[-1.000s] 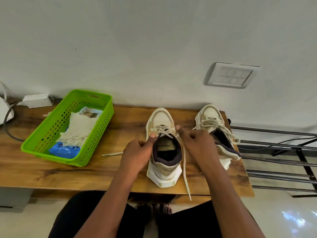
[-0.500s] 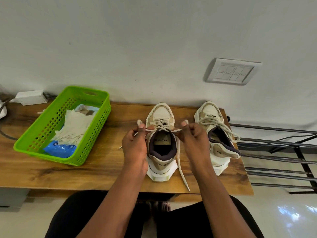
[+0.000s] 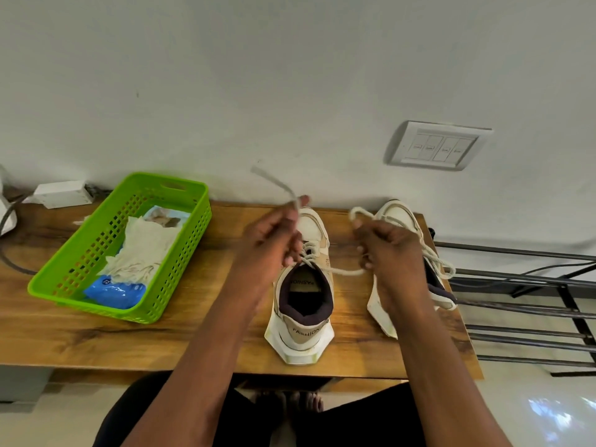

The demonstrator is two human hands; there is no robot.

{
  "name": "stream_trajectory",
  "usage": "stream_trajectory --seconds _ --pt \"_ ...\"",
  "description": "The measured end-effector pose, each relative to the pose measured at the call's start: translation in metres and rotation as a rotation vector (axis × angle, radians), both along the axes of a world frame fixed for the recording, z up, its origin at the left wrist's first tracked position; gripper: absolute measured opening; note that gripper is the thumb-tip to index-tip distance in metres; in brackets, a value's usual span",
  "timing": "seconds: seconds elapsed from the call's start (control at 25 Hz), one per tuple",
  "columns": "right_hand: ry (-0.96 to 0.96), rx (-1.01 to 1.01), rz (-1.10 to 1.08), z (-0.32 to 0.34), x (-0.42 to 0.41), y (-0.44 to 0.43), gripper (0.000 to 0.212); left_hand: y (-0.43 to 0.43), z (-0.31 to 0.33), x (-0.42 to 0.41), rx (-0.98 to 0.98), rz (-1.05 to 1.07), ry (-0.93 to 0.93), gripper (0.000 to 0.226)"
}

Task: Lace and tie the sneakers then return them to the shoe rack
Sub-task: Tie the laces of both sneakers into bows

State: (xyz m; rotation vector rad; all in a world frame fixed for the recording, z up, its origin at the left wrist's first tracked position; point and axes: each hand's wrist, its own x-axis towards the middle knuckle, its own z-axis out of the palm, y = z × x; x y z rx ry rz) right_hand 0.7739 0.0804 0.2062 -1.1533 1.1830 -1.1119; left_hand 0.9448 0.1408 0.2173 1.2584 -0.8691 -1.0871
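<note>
1. Your left hand pinches one lace end; your right hand grips the other, drawn taut over the middle sneaker on the table.
2. You're tying now, I'd say; next, cross the ends and form a knot.

— What's on the wooden table?

— Two cream sneakers, heels toward the person. The left hand pinches one lace end of the near sneaker and lifts it; the right hand grips the other end, stretched taut across the tongue.

— And the second sneaker?

— Behind the right hand, tilted. A green basket sits left, a metal rack right.
</note>
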Motion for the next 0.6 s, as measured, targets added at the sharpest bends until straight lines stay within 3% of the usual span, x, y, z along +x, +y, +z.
stream_trajectory --seconds 0.12,0.28,0.48,0.6 --pt "0.018 -0.001 0.297 0.0 0.01 0.008 0.018 -0.002 0.003 -0.008 0.128 -0.262 -0.256 0.034" --pt "-0.253 0.156 0.415 0.006 0.005 0.006 0.03 -0.004 0.002 -0.002 0.215 -0.205 -0.307 0.02" --pt "-0.096 0.158 0.178 -0.005 0.008 0.004 0.011 -0.002 -0.002 0.005 0.095 -0.146 -0.648 0.015" --pt "0.219 -0.014 0.269 0.001 0.003 0.004 0.005 -0.004 -0.002 0.008 0.051 -0.128 -0.712 0.015"
